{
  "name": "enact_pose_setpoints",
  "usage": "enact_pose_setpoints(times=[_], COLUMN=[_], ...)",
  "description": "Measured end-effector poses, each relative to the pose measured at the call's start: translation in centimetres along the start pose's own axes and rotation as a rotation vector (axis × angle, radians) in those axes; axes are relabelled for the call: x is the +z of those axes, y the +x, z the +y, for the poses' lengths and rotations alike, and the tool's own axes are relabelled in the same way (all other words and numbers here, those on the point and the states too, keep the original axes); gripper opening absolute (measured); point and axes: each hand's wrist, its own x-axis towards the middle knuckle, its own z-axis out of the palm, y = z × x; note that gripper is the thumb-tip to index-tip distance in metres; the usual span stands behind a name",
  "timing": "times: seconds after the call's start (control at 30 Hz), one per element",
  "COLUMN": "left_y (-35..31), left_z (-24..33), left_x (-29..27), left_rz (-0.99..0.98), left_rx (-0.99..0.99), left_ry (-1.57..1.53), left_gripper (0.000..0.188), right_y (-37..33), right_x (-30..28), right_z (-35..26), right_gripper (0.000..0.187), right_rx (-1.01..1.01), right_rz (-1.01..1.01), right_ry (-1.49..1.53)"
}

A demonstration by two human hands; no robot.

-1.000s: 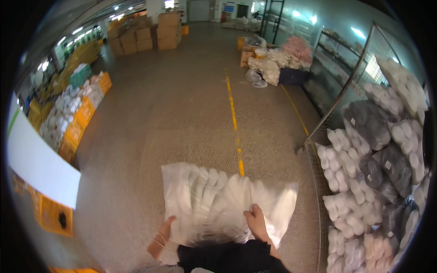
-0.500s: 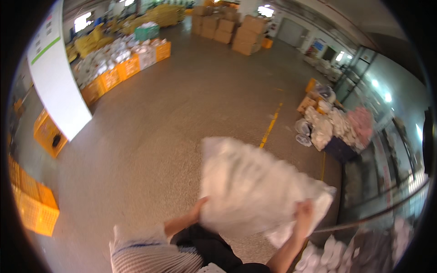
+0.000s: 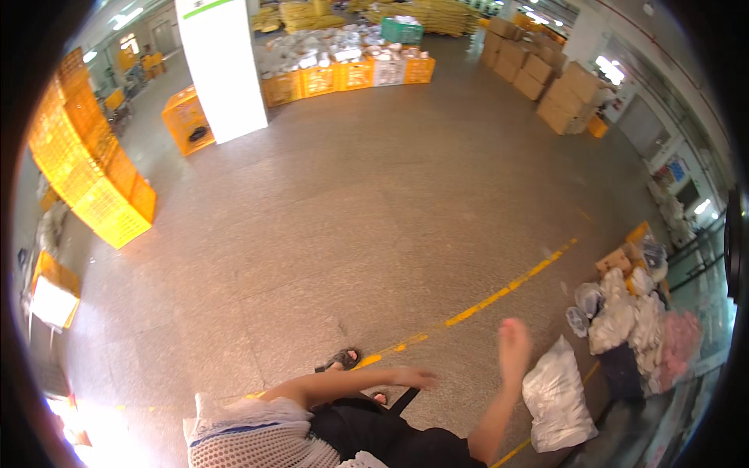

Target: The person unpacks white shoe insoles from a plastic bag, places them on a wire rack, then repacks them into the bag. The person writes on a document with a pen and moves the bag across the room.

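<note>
My left hand [image 3: 416, 378] reaches across the front of my body, its fingers stretched out and nothing visible in it. My right hand [image 3: 513, 343] is raised ahead on the right, smeared by motion, so its finger shape is unclear; no object shows in it. A stuffed white plastic sack [image 3: 558, 396] lies on the floor just to the right of my right forearm, apart from both hands. A sandaled foot [image 3: 342, 361] shows on the floor near my left forearm.
Bags and a dark bin [image 3: 622, 371] stand along the right side. Stacked yellow crates [image 3: 109, 199] rise at left, near a white pillar [image 3: 226, 74]. Filled orange crates [image 3: 355, 76] and cardboard boxes [image 3: 566, 97] stand at the back. A yellow line [image 3: 499, 295] crosses the floor.
The white sack, held between both hands before, is released and lies on the floor at right. My hands are apart from it, and the view has turned left.
</note>
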Motion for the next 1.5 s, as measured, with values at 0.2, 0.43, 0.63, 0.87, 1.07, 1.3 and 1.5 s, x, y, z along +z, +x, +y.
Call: enact_pose_setpoints(times=[0.2,0.43,0.63,0.87,1.07,1.3,1.5], left_y=[-29.6,-47.2,-50.4,-68.1,-81.7,-96.6,-95.7], left_z=[-23.8,-38.3,-39.0,-35.6,-32.9,-40.1,-41.4], left_x=[-2.3,6.7,8.4,-0.9,-16.9,-24.6,-15.9], left_rz=[1.200,1.600,1.031,0.979,1.219,1.898,1.291], left_rx=[-0.721,-0.402,-1.011,-1.050,-0.461,-0.673,-1.228], left_ry=[-0.424,-1.233,-0.432,0.266,-0.124,-0.222,-0.726], left_gripper=[0.042,0.037,0.050,0.065,0.054,0.045,0.050], right_y=[-8.4,-11.1,-18.5,-29.3,-27.3,-19.8,-21.1], right_x=[12.9,24.7,37.8,52.5,63.0,79.0,92.5], right_z=[3.5,-6.4,-22.1,-39.6,-48.8,-59.3,-84.1], right_gripper=[0.031,0.024,0.023,0.019,0.029,0.033,0.035], right_rx=[-0.047,-0.487,-0.654,-1.032,-0.913,-1.150,-1.438], right_rz=[-1.228,-1.168,-1.248,-1.514,-1.577,-1.750,-1.724], right_ry=[0.318,-0.148,-0.073,-0.291,-0.145,-1.068,-0.953])
